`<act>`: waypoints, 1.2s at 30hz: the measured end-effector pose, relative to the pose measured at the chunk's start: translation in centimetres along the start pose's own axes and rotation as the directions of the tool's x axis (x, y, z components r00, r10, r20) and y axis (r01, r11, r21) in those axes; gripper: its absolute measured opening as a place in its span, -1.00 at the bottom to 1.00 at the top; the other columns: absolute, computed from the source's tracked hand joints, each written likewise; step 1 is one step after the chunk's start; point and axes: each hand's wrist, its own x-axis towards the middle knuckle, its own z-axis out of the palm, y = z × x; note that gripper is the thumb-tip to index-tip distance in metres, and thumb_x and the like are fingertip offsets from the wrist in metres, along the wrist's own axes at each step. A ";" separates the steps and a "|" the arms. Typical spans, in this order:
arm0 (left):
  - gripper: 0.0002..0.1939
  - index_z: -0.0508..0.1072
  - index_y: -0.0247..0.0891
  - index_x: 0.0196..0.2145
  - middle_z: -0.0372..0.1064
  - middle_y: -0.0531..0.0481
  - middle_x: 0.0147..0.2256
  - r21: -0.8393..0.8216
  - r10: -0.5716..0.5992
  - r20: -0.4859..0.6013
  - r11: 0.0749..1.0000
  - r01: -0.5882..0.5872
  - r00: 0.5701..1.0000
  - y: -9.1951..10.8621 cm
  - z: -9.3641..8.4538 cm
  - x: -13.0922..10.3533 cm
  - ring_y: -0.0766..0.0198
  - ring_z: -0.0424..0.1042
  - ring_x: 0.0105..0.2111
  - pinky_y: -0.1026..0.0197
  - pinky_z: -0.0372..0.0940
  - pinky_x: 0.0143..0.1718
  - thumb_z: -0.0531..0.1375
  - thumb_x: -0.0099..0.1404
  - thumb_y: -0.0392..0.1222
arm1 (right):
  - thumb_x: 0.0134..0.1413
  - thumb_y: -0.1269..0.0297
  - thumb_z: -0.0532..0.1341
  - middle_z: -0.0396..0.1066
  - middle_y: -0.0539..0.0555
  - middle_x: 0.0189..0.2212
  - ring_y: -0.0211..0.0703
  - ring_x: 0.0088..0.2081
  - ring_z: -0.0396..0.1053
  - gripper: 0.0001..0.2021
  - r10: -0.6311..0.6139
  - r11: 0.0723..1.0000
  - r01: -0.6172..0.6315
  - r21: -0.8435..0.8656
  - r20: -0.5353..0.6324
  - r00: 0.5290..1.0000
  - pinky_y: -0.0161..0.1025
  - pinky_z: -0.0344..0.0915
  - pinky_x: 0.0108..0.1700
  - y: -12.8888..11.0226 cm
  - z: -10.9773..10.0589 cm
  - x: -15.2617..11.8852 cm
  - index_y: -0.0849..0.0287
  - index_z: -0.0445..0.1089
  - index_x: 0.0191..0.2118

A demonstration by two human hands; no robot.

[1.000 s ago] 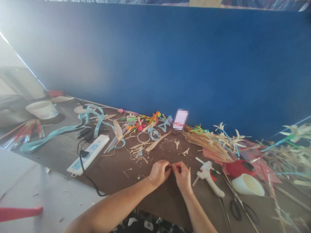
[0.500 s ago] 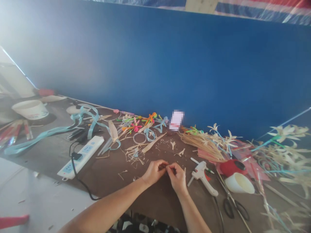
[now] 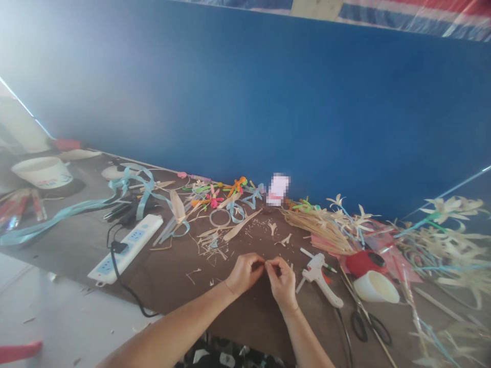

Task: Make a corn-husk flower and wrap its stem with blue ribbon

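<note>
My left hand (image 3: 245, 274) and my right hand (image 3: 282, 282) meet fingertip to fingertip over the brown tabletop (image 3: 249, 322). Both are closed in a pinch, and whatever lies between the fingertips is too small to make out. Just beyond them lie pale husk scraps (image 3: 213, 243) and two small pale pieces, one of them a forked bit (image 3: 286, 239). A white glue gun (image 3: 321, 281) rests to the right of my right hand.
At left are a white power strip (image 3: 126, 248), light blue ribbon (image 3: 65, 214) and a white bowl (image 3: 42, 173). Black-handled scissors (image 3: 370, 327), a white cup (image 3: 376, 287), red tape roll (image 3: 364, 263) and pale flowers (image 3: 360, 220) are at right. A blue panel (image 3: 245, 97) stands behind.
The fingertips of both hands have shifted slightly while staying together. The view has moved a little, so the side objects sit slightly further left.
</note>
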 end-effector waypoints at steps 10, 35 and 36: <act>-0.80 0.41 -0.30 -0.41 0.35 0.05 -0.60 -0.219 -0.220 -0.014 0.952 0.212 0.975 -1.1 0.2 0.5 0.37 0.33 -0.62 0.35 0.19 -0.52 0.06 0.11 -0.15 | 0.02 0.19 0.02 0.37 0.04 -0.49 -0.24 -0.48 0.29 -0.75 0.113 0.984 -0.106 -0.144 0.041 0.993 -0.35 0.22 -0.43 0.7 -2.8 3.0 0.23 0.32 -0.30; -0.77 0.36 -0.32 -0.40 0.21 0.11 -0.66 -0.485 -0.383 -0.042 0.815 0.317 0.923 -3.0 0.4 1.2 0.44 0.18 -0.68 0.40 0.06 -0.68 0.13 0.03 -0.10 | 0.00 0.35 0.03 0.34 0.06 -0.42 -0.17 -0.29 0.26 -0.83 0.071 0.756 0.038 -0.653 0.139 0.988 -0.33 0.06 -0.27 0.6 -2.0 5.1 0.13 0.36 -0.42; -0.77 0.36 -0.32 -0.39 0.21 0.12 -0.67 -0.493 -0.385 -0.039 0.810 0.317 0.922 -3.1 0.3 1.3 0.44 0.18 -0.68 0.40 0.06 -0.68 0.13 0.03 -0.10 | -0.02 0.34 0.04 0.35 0.06 -0.42 -0.17 -0.31 0.26 -0.84 0.078 0.773 0.022 -0.634 0.129 0.989 -0.33 0.06 -0.28 0.5 -1.8 5.2 0.13 0.36 -0.43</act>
